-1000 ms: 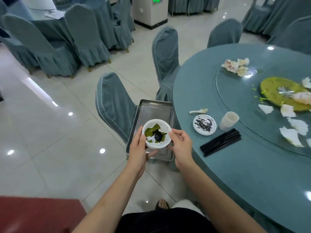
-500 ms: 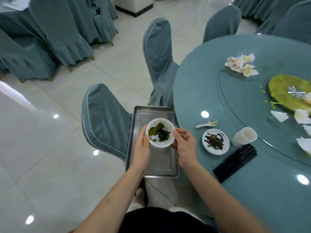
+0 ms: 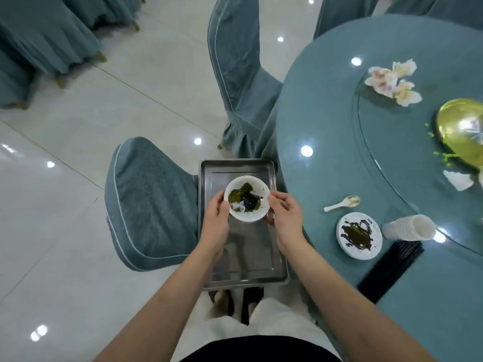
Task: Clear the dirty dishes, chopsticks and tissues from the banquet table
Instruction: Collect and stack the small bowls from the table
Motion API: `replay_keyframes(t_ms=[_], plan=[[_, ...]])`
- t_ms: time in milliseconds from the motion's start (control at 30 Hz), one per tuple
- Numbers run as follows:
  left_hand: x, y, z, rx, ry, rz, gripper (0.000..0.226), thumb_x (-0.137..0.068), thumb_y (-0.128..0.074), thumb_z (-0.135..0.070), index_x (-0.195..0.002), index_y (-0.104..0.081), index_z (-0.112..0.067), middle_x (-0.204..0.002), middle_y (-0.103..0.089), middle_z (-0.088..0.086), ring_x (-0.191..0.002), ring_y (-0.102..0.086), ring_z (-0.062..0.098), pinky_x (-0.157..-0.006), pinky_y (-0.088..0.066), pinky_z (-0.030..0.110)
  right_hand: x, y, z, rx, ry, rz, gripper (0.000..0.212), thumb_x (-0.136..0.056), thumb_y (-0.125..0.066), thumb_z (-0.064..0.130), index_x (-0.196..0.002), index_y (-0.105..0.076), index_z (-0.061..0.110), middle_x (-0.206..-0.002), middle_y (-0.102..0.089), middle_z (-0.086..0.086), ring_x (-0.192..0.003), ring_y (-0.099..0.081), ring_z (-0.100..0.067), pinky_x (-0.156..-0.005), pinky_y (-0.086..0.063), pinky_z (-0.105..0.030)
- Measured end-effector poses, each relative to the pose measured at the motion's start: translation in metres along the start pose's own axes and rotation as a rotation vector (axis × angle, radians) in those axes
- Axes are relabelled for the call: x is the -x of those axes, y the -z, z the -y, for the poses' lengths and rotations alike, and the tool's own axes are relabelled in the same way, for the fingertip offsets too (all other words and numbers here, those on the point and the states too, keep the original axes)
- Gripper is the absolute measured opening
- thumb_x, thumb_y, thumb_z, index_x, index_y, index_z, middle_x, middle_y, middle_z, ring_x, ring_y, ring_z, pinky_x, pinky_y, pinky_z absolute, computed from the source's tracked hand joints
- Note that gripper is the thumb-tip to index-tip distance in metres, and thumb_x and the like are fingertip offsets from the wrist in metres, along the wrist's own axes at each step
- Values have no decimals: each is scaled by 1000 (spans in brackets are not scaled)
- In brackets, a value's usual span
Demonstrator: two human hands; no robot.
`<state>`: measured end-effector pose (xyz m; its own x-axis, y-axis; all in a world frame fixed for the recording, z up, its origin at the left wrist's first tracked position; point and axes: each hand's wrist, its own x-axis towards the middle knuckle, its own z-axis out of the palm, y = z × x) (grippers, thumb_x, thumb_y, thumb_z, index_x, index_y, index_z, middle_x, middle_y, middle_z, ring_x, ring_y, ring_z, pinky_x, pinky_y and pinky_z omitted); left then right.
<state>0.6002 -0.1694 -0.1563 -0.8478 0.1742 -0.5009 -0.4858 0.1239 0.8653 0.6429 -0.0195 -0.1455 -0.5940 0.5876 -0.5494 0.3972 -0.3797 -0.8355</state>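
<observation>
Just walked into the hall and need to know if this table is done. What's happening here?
Not done. A person grips a dirty white bowl with both the left hand and right hand, over a metal tray resting on a chair. On the table remain a smeared plate, a spoon, stacked cups, black chopsticks and crumpled tissues.
</observation>
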Motion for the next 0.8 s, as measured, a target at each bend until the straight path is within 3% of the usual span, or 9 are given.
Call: replay_keyframes(t_ms=[67,233,367,533,800], plan=[[-21,1,6,10,43,13,33,-109,-44,-21,-139,-56,-25,-129,-65,-5,-122,-59,15,-100,-50,31,-20,-7,-6,33,-18,-16,10,-98,-68,16,-105,-70,22,-106,-74,-1,-102,-70,-20,-77,-62,-32],[-70,1,32,5,158,-28,30,-108,-49,-22,-132,-62,-33,-127,-68,-7,-123,-61,16,-110,-49,45,-67,-26,-31,94,-51,-12,11,-98,-68,16,-106,-70,23,-105,-73,0,-101,-70,-18,-83,-63,-36],[-112,0,49,11,225,-51,30,-107,-49,-19,-129,-63,-35,-126,-68,-4,-123,-61,17,-111,-47,46,-108,-38,-58,101,-74,-11,11,-98,-68,16,-107,-69,22,-103,-73,3,-100,-70,-15,-82,-62,-30],[-178,-2,73,-11,267,-91,27,-108,-47,-16,-123,-64,-31,-122,-68,-2,-119,-61,18,-111,-48,46,-165,-62,-96,56,-165,-28,10,-99,-65,13,-108,-68,18,-105,-72,-2,-98,-71,-17,-80,-63,-37],[-273,9,138,11,372,-199,32,-107,-45,-13,-112,-70,-32,-117,-72,2,-113,-66,22,-104,-53,48,-252,-104,-159,147,-213,20,12,-98,-65,11,-104,-69,21,-105,-72,-1,-98,-70,-18,-80,-62,-34]])
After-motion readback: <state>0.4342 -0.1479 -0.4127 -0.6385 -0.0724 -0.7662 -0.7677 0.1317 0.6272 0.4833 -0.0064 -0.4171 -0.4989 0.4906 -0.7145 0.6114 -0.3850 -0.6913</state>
